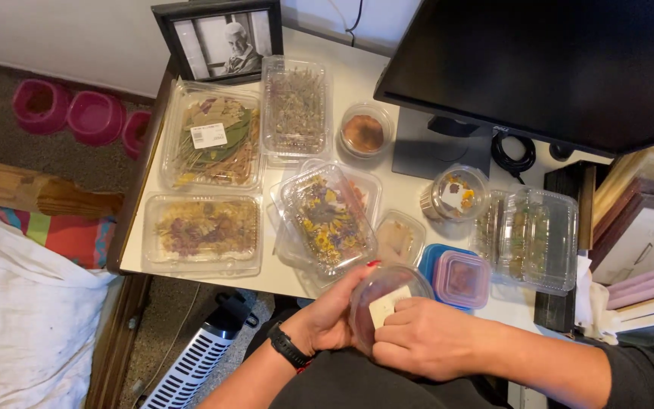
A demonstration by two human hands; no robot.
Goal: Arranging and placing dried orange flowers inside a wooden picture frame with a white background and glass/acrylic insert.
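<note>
A black monitor [546, 68] overhangs the right of a white desk [357, 83], its stand beside a coiled black cable [512, 155]; a white sheet [24, 310] lies at lower left, with a white slatted heater [191, 363] on the floor below the desk edge; clear plastic clamshell boxes of dried flowers and leaves cover the desk, the largest a labelled box of leaves [212, 136], then a box of purplish petals [204, 231], a tilted box of yellow flowers [327, 220] and an almost bare box [531, 238] at right; a framed photograph [221, 38] stands at the back; a pink-lidded tub [462, 279] sits just beside the hands; the left hand [331, 314], black watch on its wrist, cups a small round clear container [387, 299] just off the desk's near edge, fingers closed around its side; the right hand [425, 344] presses closed fingers on the pale label on its lid.
</note>
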